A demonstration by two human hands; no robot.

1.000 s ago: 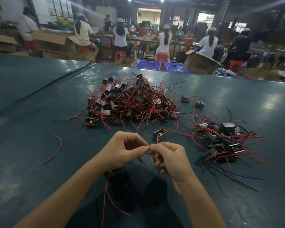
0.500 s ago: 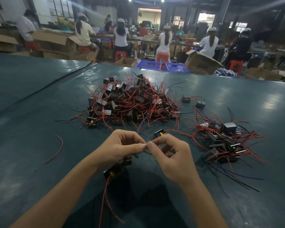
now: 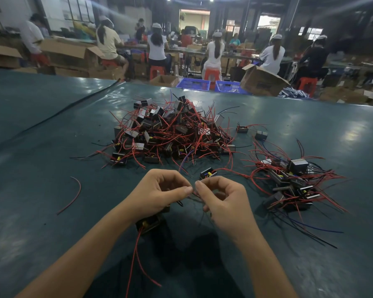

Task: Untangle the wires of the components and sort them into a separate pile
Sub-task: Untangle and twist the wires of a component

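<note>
Both hands are held close together above the dark green table mat (image 3: 41, 179), fingertips nearly touching. The left hand (image 3: 159, 195) is curled, thumb and forefinger pinched on thin dark wires (image 3: 195, 195); a small black component with yellow tape (image 3: 148, 223) is seen under its wrist, red leads (image 3: 136, 254) trailing toward the near edge. The right hand (image 3: 223, 203) is likewise pinched on the same dark wires, remaining fingers loosely bent. The large tangled pile of black box-shaped components with red wires (image 3: 170, 134) is located at table centre, beyond the hands. A smaller pile of components with red, black and blue wires (image 3: 293, 183) is located to the right, well apart from it. One single component (image 3: 208, 174) lies just beyond the right hand. A loose curved red wire (image 3: 72, 195) lies to the left.
</note>
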